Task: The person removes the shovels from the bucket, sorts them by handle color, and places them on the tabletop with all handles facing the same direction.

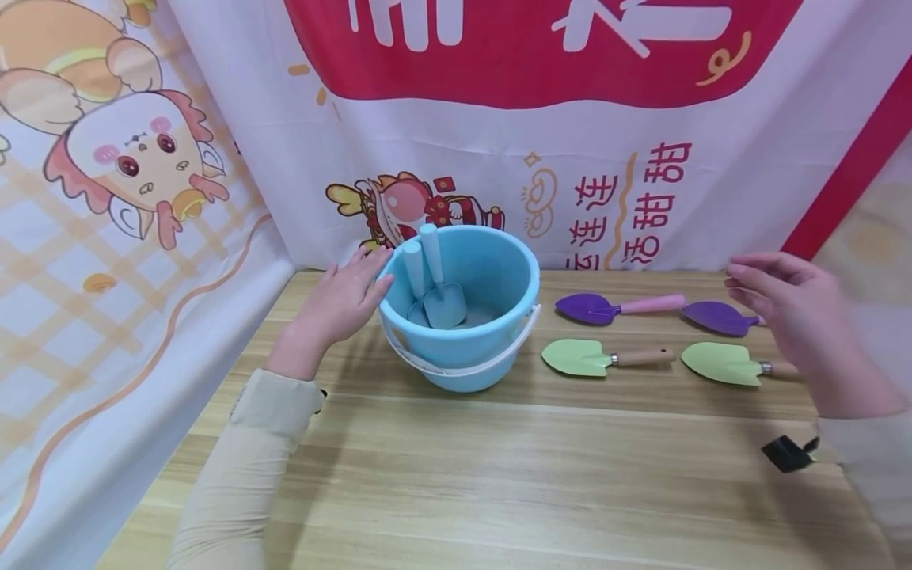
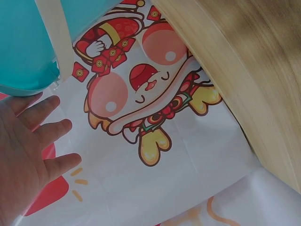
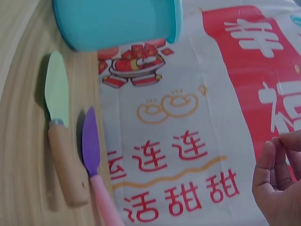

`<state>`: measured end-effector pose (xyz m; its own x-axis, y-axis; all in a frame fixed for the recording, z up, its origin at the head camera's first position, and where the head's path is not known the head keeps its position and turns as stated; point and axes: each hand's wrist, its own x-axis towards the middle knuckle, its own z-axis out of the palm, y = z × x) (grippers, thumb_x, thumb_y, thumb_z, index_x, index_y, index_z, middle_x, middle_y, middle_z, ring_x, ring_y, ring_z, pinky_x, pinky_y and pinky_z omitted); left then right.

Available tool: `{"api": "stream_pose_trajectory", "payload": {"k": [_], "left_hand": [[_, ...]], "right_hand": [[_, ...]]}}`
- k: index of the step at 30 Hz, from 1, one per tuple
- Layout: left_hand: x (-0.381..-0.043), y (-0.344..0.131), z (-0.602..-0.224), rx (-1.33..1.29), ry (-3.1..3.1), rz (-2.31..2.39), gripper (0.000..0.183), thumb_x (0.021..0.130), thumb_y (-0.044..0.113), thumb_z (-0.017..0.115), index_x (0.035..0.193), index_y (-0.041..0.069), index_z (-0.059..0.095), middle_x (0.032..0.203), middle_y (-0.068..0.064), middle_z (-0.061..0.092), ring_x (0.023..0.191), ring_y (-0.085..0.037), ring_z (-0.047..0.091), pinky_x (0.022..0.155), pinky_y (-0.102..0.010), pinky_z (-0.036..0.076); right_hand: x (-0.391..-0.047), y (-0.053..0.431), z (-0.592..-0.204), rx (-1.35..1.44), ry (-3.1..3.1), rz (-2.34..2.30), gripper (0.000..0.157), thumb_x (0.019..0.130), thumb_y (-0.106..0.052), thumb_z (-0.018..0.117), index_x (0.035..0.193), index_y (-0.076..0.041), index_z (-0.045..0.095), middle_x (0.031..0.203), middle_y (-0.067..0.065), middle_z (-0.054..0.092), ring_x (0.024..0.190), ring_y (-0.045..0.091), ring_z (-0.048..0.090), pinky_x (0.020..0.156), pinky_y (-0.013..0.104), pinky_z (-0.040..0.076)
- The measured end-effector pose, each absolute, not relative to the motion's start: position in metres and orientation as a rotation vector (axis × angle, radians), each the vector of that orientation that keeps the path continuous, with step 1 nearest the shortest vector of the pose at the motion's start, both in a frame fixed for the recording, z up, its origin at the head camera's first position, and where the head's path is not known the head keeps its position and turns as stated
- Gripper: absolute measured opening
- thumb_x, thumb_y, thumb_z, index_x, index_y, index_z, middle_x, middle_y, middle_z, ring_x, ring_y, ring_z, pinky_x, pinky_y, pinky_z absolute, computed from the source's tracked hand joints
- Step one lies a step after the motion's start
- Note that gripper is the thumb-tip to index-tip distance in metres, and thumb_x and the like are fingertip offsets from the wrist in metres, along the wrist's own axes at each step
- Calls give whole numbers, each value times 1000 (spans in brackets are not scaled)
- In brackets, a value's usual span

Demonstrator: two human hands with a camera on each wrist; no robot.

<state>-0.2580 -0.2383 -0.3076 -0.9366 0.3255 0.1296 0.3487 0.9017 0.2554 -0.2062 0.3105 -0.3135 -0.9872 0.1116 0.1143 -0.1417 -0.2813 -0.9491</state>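
A light blue bucket [image 1: 466, 348] stands upright on the table, its white handle [image 1: 463, 371] hanging down at the front. Two small blue shovels [image 1: 446, 305] lean inside, grips up. My left hand [image 1: 340, 299] rests against the bucket's left rim with fingers spread; the left wrist view shows its fingertips [image 2: 47, 106] by the rim. My right hand [image 1: 798, 317], fingers loosely bent and holding nothing, hovers over the handle ends of a purple trowel [image 1: 718, 317] and a green trowel [image 1: 720, 362], hiding part of them.
Between bucket and right hand lie another purple trowel [image 1: 586, 309] with a pink handle and another green trowel [image 1: 575, 358] with a wooden handle. The wooden table [image 1: 492, 483] ends at a printed white cloth [image 1: 456, 134] behind; more patterned cloth [image 1: 93, 301] hangs at left.
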Motion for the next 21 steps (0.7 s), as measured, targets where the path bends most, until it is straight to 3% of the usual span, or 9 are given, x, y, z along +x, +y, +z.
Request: {"api": "stream_pose_trajectory", "payload": {"k": [15,21], "left_hand": [[-256,-239,-308,-520,-2979,-425,65,110,48,35,164,14,25,168,-9,25,156,-34,9,119,-68,8],[-255,-238,-308,-519,-2977,-428,65,109,48,36,164,14,26,168,-9,25,156,-35,9,119,-69,9]], "right_hand": [[-216,248,-295,208,-2193,2142,9,96,-13,73,101,-18,79,97,-6,74,87,9,69,77,17,57],[-220,224,-287,340,-2354,1968,12,99,-15,70,110,-14,76,102,-7,74,91,10,69,81,17,56]]}}
